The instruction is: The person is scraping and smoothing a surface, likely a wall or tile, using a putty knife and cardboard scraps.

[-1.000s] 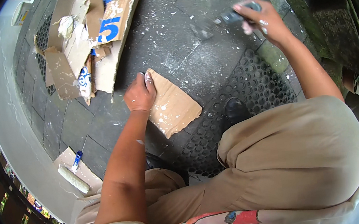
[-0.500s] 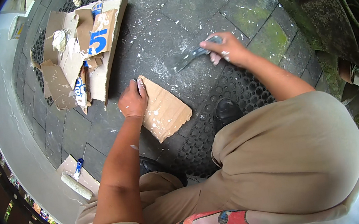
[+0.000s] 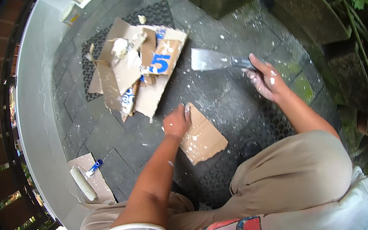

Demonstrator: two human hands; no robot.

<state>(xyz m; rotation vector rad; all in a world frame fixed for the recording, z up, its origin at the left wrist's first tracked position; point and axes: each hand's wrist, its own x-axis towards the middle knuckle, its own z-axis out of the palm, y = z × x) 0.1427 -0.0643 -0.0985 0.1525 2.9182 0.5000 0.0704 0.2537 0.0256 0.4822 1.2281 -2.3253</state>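
Observation:
My left hand (image 3: 177, 121) grips the upper left edge of a torn piece of brown cardboard (image 3: 203, 136), which is spotted with white. In my right hand (image 3: 266, 79) is a putty knife (image 3: 214, 59), its wide metal blade pointing left, held above the paving and apart from the cardboard. White smears mark the fingers of both hands. Beyond my left hand lies a heap of torn cardboard (image 3: 117, 77) with blue print, and a crumpled whitish lump (image 3: 120, 48) rests on it.
A paint roller (image 3: 83, 184) and a blue-handled brush (image 3: 94, 168) lie on a cardboard sheet (image 3: 105, 189) at the lower left. A low grey wall (image 3: 36, 110) curves along the left. White flecks dot the dark paving (image 3: 98, 125). Stone planters (image 3: 317, 2) with plants stand at right.
My right hand has turned the putty knife so its blade now shows flat and bright, raised off the paving. The view has shifted; my left hand keeps its hold on the cardboard.

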